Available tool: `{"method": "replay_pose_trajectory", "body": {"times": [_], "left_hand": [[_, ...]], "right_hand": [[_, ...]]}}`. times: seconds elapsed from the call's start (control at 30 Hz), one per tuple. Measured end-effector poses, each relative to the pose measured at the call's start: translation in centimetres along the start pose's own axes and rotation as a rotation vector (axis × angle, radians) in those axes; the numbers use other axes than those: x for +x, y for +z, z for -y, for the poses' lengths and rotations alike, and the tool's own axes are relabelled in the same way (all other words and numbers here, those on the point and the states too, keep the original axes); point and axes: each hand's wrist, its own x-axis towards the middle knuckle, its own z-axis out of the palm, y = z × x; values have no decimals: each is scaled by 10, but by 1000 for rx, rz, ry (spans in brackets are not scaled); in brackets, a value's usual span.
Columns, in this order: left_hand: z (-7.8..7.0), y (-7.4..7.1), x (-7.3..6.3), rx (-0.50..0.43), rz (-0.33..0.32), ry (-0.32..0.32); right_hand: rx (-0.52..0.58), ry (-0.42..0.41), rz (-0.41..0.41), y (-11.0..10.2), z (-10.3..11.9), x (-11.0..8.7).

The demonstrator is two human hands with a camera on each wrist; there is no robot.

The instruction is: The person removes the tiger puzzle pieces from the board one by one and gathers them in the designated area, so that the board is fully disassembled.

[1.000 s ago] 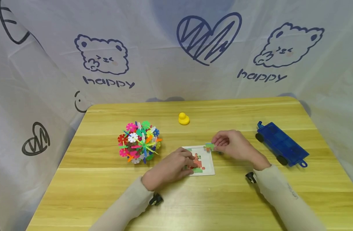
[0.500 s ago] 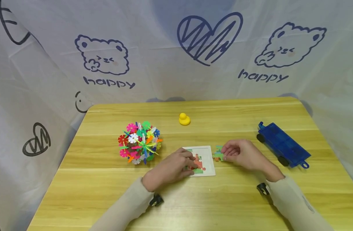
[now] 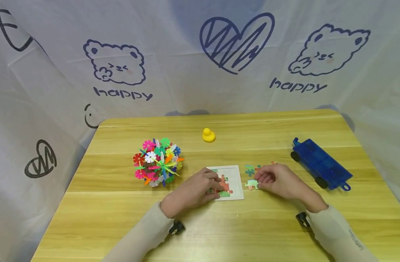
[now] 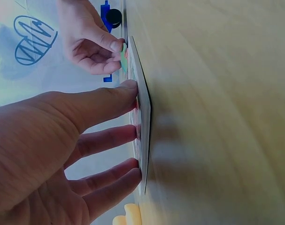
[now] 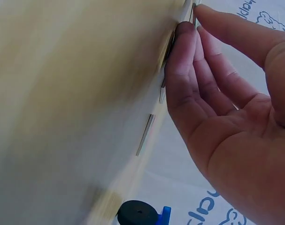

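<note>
right of the puzzle board point(image 3: 237, 182), the right hand point(image 3: 278, 179) pinches a puzzle piece point(image 3: 252, 184), likely light and stiff, best held by its edges; the left hand point(image 3: 197, 188) rests spread fingers on the board.

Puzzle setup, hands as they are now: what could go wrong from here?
1. Slip: the right hand pinches a puzzle piece near its edge, so it might twist or drop.
2. Bump: loose pieces lie close beside that hand and may get knocked.
3. Shift: the left hand rests on the puzzle board; sideways pressure could disturb the assembled section.
</note>
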Motion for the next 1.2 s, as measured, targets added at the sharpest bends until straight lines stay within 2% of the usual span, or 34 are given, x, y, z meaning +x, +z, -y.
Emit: {"method": "replay_pose_trajectory", "body": {"times": [0.53,0.7,0.9,1.2], "left_hand": [[0,-1,0,-23,2,0],[1,-1,0,-11,-1,-3],[1,0,1,-7,-1,-12],[1,-1,1,-8,-7,-7]], "right_hand": [[-36,-49,7,1,3,1],[-13,-72,0,0,13,6],[-11,-70,41,3,26,15],[-81,-76,71,15,51,37]]}}
